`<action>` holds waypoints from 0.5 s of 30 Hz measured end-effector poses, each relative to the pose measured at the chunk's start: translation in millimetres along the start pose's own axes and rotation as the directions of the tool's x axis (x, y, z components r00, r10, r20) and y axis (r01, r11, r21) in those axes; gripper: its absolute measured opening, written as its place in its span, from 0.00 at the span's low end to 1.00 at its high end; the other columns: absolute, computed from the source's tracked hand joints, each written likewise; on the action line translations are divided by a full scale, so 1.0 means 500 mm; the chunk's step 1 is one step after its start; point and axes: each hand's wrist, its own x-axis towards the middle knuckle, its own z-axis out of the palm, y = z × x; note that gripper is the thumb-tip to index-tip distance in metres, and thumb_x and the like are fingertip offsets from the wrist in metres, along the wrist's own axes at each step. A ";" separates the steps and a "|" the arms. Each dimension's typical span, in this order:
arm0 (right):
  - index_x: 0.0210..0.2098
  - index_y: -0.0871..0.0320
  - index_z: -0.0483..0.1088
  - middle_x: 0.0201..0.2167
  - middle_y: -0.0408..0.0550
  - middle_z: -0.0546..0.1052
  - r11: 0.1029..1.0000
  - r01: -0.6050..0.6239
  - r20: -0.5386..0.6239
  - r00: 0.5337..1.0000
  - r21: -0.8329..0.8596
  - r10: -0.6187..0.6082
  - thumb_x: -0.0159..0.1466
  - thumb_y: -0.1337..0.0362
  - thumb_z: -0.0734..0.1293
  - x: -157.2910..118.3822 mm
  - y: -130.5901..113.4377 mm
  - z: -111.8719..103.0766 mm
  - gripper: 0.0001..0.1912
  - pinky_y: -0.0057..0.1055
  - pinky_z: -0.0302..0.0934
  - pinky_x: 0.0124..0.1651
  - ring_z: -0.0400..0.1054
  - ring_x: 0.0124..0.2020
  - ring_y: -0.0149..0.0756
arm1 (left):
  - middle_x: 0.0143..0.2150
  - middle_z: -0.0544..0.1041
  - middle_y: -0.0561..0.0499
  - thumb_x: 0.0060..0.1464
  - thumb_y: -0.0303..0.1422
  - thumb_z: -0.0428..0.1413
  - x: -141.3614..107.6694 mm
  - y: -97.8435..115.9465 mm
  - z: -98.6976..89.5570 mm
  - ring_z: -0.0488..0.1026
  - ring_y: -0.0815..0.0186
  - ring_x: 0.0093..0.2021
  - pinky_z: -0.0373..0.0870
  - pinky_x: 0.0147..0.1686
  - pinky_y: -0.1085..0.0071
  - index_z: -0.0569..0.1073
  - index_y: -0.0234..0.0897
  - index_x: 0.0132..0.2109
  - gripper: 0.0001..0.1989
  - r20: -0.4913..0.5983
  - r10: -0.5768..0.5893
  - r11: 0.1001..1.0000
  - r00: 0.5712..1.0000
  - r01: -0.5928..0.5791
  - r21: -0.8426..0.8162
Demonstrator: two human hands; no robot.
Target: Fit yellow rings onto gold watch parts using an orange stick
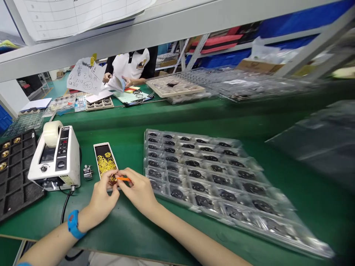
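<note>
My left hand (103, 197) pinches a small gold-coloured part (112, 180) at the near end of a narrow black-lined box (99, 157) holding a heap of yellow-gold rings (105, 161). My right hand (138, 191) holds a thin orange stick (123, 179) with its tip at that part. The fingers of both hands nearly meet and hide the part's lower side. A blue wristband (74, 224) circles my left wrist. Just right of my right hand lies a clear blister tray (205, 173) with several black parts in its pockets.
Left of the box stand an electronic tape dispenser (57, 159) and a small tally counter (88, 172). A black foam tray (15, 173) holds gold pieces. A white shelf (116, 31) crosses above the green bench (177, 118). Across it, a co-worker (130, 64) handles papers.
</note>
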 end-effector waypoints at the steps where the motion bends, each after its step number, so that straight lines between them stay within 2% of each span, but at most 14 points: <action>1: 0.30 0.60 0.68 0.25 0.42 0.72 0.998 -0.033 0.021 0.999 0.046 0.032 0.58 0.73 0.61 0.002 0.000 -0.002 0.05 0.24 0.53 0.24 0.62 0.23 0.27 | 0.50 0.73 0.45 0.54 0.25 0.49 0.000 -0.002 0.001 0.73 0.68 0.48 0.70 0.50 0.75 0.65 0.35 0.54 0.19 0.006 0.037 0.999 0.999 -0.037 0.021; 4: 0.25 0.60 0.67 0.22 0.41 0.69 0.971 -0.104 0.116 0.990 0.214 0.080 0.57 0.70 0.62 0.012 -0.003 -0.011 0.05 0.23 0.50 0.22 0.57 0.20 0.25 | 0.48 0.74 0.45 0.55 0.26 0.48 0.007 -0.012 0.000 0.75 0.69 0.43 0.72 0.44 0.75 0.65 0.34 0.54 0.18 -0.018 0.101 0.993 0.995 -0.100 0.063; 6: 0.23 0.61 0.66 0.19 0.40 0.66 0.936 -0.155 0.189 0.977 0.317 0.098 0.57 0.68 0.62 0.018 -0.005 -0.020 0.07 0.23 0.46 0.21 0.52 0.18 0.24 | 0.47 0.74 0.45 0.54 0.26 0.48 0.016 -0.019 -0.006 0.75 0.70 0.39 0.73 0.39 0.76 0.64 0.34 0.54 0.19 -0.063 0.067 0.995 0.996 -0.062 0.077; 8: 0.23 0.61 0.65 0.19 0.40 0.65 0.907 -0.217 0.249 0.960 0.361 0.130 0.58 0.67 0.61 0.023 -0.004 -0.027 0.08 0.23 0.45 0.20 0.49 0.17 0.23 | 0.48 0.73 0.45 0.54 0.27 0.49 0.027 -0.026 -0.018 0.75 0.70 0.41 0.73 0.39 0.77 0.65 0.34 0.53 0.18 -0.127 0.012 0.997 0.992 -0.003 0.076; 9: 0.24 0.61 0.65 0.19 0.40 0.65 0.909 -0.246 0.276 0.949 0.336 0.155 0.58 0.67 0.61 0.024 -0.002 -0.029 0.07 0.23 0.45 0.21 0.50 0.18 0.24 | 0.49 0.73 0.45 0.53 0.27 0.50 0.032 -0.028 -0.025 0.75 0.69 0.44 0.72 0.41 0.76 0.65 0.34 0.52 0.18 -0.162 -0.009 0.998 0.987 0.019 0.061; 11: 0.25 0.61 0.64 0.22 0.42 0.67 0.952 -0.272 0.351 0.913 0.137 0.210 0.59 0.68 0.61 0.022 0.002 -0.028 0.07 0.23 0.49 0.25 0.56 0.21 0.26 | 0.50 0.72 0.44 0.53 0.29 0.52 0.042 -0.030 -0.039 0.74 0.67 0.47 0.72 0.43 0.75 0.65 0.34 0.52 0.18 -0.228 -0.040 0.999 0.973 0.038 -0.012; 13: 0.27 0.62 0.65 0.25 0.45 0.70 0.964 -0.237 0.423 0.866 -0.120 0.266 0.59 0.72 0.62 0.017 0.003 -0.026 0.05 0.25 0.52 0.30 0.62 0.27 0.30 | 0.51 0.71 0.43 0.53 0.32 0.54 0.049 -0.028 -0.051 0.74 0.66 0.46 0.72 0.45 0.73 0.64 0.34 0.52 0.19 -0.279 -0.069 0.993 0.958 0.038 -0.113; 15: 0.30 0.62 0.67 0.30 0.47 0.71 0.949 -0.157 0.480 0.832 -0.273 0.276 0.58 0.76 0.61 0.015 -0.001 -0.028 0.05 0.27 0.52 0.33 0.65 0.31 0.33 | 0.52 0.71 0.41 0.52 0.33 0.56 0.053 -0.024 -0.057 0.74 0.66 0.46 0.71 0.47 0.71 0.63 0.34 0.52 0.21 -0.308 -0.079 0.982 0.948 0.020 -0.190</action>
